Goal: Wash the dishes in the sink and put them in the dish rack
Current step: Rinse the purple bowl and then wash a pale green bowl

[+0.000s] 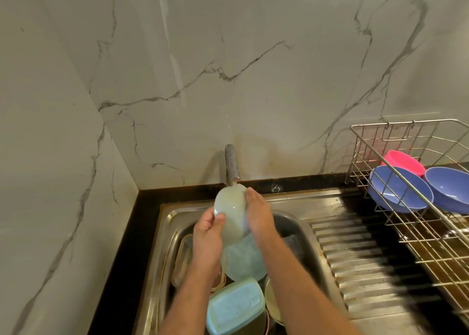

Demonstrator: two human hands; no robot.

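Now the left hand [206, 229] pinches the rim of a pale green glazed bowl [231, 213] under the grey metal tap [231, 163], above the steel sink [291, 223]. The right hand [258, 214] presses flat against it. Wet glaze could slip, dropping it onto the dishes below. Right of the tap waits the wire dish rack [411, 207].

A single head-worn wide-angle view looks forward and steeply down, close over the stainless steel sink [162, 233] at 6 o'clock; the wire dish rack [418, 223] lies at 3 o'clock, the marble wall [228, 55] at 12.
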